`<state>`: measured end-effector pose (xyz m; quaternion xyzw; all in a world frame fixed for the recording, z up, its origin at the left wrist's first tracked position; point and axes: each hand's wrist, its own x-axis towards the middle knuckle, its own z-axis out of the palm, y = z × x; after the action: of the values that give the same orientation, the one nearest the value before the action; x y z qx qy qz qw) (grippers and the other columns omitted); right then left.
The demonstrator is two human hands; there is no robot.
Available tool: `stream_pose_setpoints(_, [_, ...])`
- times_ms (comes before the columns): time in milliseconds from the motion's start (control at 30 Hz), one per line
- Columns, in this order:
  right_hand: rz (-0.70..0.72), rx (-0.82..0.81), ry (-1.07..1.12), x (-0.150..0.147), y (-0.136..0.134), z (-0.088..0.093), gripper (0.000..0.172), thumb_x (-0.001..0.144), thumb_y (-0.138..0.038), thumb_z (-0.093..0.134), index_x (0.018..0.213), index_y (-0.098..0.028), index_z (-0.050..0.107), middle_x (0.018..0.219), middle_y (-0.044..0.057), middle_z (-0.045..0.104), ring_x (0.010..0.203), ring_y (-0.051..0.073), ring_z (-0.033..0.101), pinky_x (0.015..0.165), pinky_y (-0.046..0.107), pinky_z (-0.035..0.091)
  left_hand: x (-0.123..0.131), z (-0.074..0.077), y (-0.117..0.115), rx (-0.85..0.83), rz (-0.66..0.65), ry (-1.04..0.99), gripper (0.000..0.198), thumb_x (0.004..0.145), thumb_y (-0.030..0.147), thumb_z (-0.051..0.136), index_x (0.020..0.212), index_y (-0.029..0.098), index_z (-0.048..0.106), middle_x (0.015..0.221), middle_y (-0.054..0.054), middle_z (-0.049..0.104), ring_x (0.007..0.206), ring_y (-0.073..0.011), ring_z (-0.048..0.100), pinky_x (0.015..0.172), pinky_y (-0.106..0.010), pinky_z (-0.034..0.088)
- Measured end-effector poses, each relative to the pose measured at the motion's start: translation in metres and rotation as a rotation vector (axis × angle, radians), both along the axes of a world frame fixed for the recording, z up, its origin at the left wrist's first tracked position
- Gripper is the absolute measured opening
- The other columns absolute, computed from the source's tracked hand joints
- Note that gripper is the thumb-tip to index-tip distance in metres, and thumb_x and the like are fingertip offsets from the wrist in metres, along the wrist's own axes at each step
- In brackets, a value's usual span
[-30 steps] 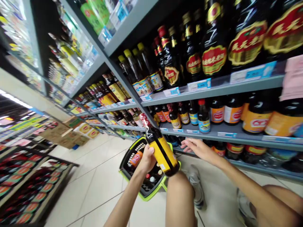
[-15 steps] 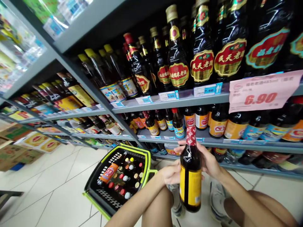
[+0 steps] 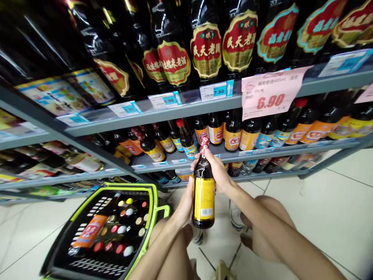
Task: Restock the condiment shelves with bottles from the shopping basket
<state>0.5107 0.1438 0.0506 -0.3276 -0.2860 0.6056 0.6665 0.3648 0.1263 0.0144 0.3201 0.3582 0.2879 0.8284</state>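
Observation:
I hold a dark bottle with a yellow label and a red foil cap upright in front of the shelves. My left hand is wrapped round its lower body from the left. My right hand grips its shoulder and neck from behind. A black shopping basket with a lime-green rim stands on the floor at lower left. It holds several capped bottles and one orange-labelled bottle lying flat. My bare knees show below the bottle.
Grey shelves full of dark sauce and wine bottles rise close in front. A pink price card reading 6.90 hangs from the upper shelf edge. Pale tiled floor stretches to the right.
The bottle went from tilted in my left hand alone to upright with both hands on it. My right hand closed on its neck. The view swung right and nearer the shelves.

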Motion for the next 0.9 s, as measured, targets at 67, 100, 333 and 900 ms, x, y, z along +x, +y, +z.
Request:
stream_pose_setpoints(67, [-0.082,-0.007,-0.146,-0.002,0.001,-0.003,0.053,0.091,-0.073,0.064,0.093,-0.020,0.067,0.078,0.002,0.074,0.069,0.018,0.066,0.065,0.030,0.052,0.001,0.000,-0.005,0.080,0.057,0.033,0.077,0.086,0.082,0.061,0.119,0.013,0.073,0.103,-0.014,0.080,0.105,-0.0327,0.075,0.095,-0.044,0.058])
stream_pose_setpoints(100, [-0.130,-0.016,-0.221,-0.003,0.001,-0.004,0.053,0.090,-0.073,0.065,0.091,-0.020,0.067,0.079,0.003,0.074,0.070,0.018,0.066,0.066,0.030,0.051,-0.001,-0.001,-0.007,0.122,0.062,0.040,0.076,0.085,0.080,0.065,0.121,0.014,0.071,0.106,-0.013,0.079,0.106,-0.0326,0.074,0.095,-0.043,0.058])
stream_pose_setpoints(333, [-0.095,-0.060,-0.392,-0.011,0.003,0.001,0.055,0.088,-0.076,0.064,0.084,-0.021,0.063,0.079,0.002,0.070,0.075,0.019,0.063,0.072,0.032,0.051,-0.019,0.002,-0.009,0.149,0.058,0.133,0.066,0.082,0.069,0.078,0.118,0.016,0.065,0.100,-0.011,0.078,0.084,-0.0241,0.076,0.075,-0.032,0.059])
stream_pose_setpoints(900, [0.115,-0.076,-0.216,-0.049,0.005,0.008,0.046,0.094,-0.071,0.059,0.109,-0.027,0.061,0.093,0.001,0.072,0.073,0.018,0.063,0.058,0.029,0.047,-0.031,0.008,-0.002,-0.197,-0.129,-0.477,0.084,0.086,0.091,0.044,0.095,0.012,0.072,0.071,-0.008,0.070,0.058,-0.0269,0.074,0.057,-0.036,0.059])
